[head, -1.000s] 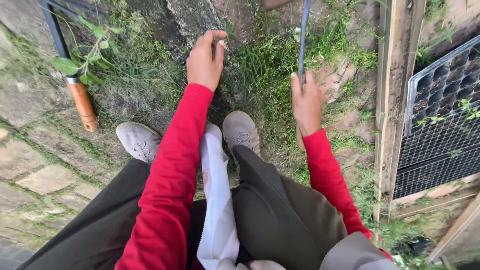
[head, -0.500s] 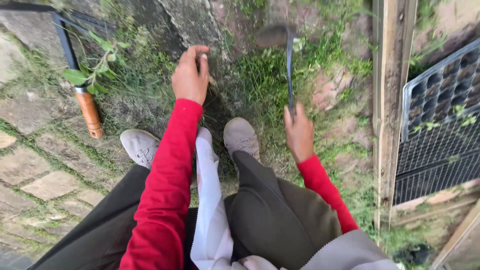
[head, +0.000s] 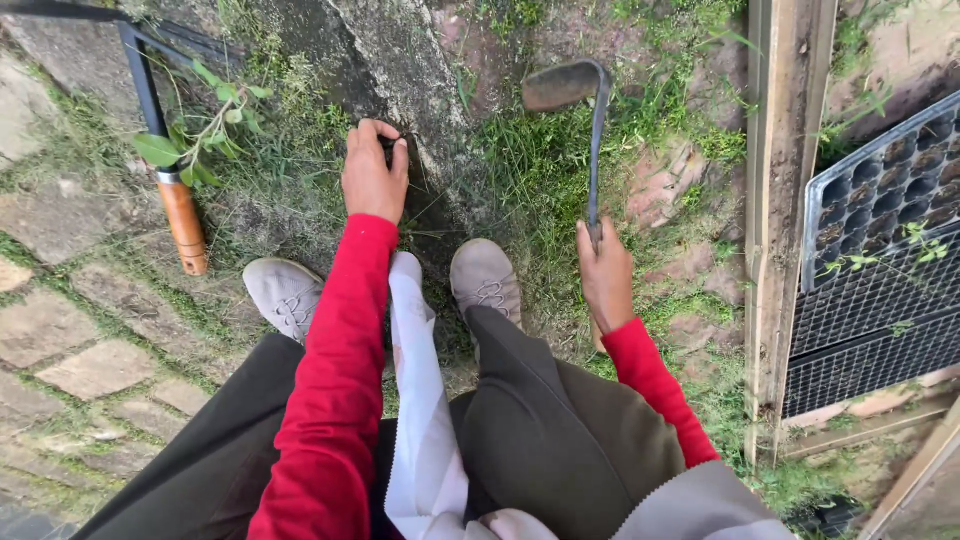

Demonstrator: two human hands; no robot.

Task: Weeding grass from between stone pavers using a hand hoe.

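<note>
Lowered, left hand [head: 372, 178] perhaps pinches weeds; right hand [head: 605, 275] grips hoe [head: 590, 130].

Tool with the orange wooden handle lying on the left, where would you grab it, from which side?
Grip the orange wooden handle, coming from above. It lies flat on the paving with its lower end free; the dark metal shank above is thin and tangled in a leafy sprig, likely a poorer hold.
</note>
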